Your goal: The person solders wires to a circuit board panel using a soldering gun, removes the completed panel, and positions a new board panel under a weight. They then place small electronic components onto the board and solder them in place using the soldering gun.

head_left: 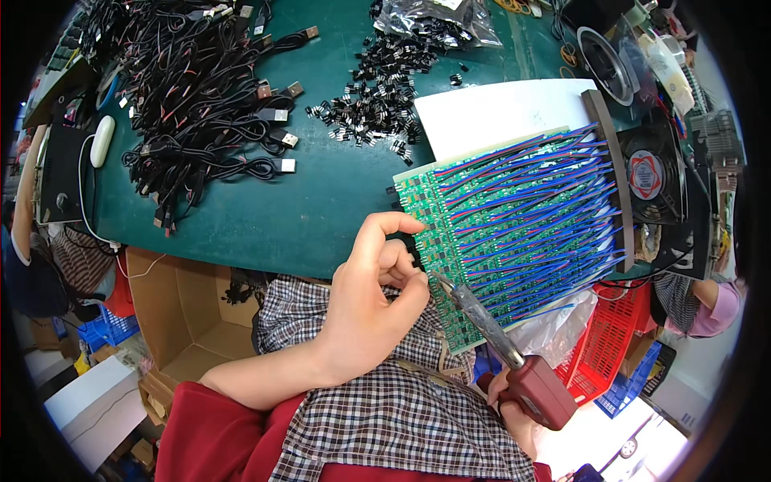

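Note:
A panel of green circuit boards (pixel 450 233) lies at the table's front edge, with rows of blue and red wires (pixel 530 217) running right from it. My left hand (pixel 365 297) is closed at the panel's left edge. Its index fingertip rests by the board edge, and its thumb and other fingers pinch close below; a dark bit shows there, too hidden to name. My right hand (pixel 518 418), partly hidden, grips a soldering iron (pixel 542 394) by its dark red handle. The iron's tip points up and left to the boards, close to my left thumb.
Black USB cables (pixel 201 104) are heaped at the left of the green table (pixel 241 233). Small black connectors (pixel 377 96) lie loose behind the boards. White paper (pixel 498 108) sits under the panel, and a dark bar (pixel 610 177) crosses the wire ends. A fan (pixel 650 173) stands right; an open cardboard box (pixel 193 321) is below left.

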A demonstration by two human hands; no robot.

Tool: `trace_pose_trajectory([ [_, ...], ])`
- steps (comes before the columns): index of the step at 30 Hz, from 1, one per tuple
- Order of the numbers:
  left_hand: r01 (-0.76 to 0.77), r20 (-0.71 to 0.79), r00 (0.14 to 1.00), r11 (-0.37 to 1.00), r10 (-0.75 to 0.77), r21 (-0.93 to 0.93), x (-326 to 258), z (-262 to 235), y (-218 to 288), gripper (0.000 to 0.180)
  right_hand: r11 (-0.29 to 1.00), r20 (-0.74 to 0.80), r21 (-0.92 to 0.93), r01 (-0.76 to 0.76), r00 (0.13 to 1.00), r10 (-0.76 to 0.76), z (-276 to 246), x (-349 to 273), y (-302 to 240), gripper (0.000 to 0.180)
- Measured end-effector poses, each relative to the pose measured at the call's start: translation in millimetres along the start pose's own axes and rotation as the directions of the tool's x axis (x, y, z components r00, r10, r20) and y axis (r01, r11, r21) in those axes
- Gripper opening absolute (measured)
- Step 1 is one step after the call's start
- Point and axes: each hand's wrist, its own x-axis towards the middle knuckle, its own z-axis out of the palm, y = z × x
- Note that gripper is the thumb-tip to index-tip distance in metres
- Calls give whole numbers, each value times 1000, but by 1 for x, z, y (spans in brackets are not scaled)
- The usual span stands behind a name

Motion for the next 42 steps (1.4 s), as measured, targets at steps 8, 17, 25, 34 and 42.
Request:
trace_pose_trajectory([
  [8,3,-16,1000,1000,-3,-18,-1,2,1,38,996,11,72,-53,999,52,2,-2,2,18],
  [17,6,-32,999,1000,-6,-6,-1,3,1,37,993,28,105,-55,998,52,-4,4,-19,11],
  [25,0,-24,1000,1000,1,10,-1,2,2,35,884,-125,432,-180,959,256,2,5,-28,4],
  [34,-1,-28,1000,1000,2,15,-1,2,2,35,995,-25,95,-36,999,38,4,-6,4,16],
  [42,-5,-36,999,1000,5,0,-1,2,-1,35,904,52,427,24,997,-51,-6,1,-3,26],
])
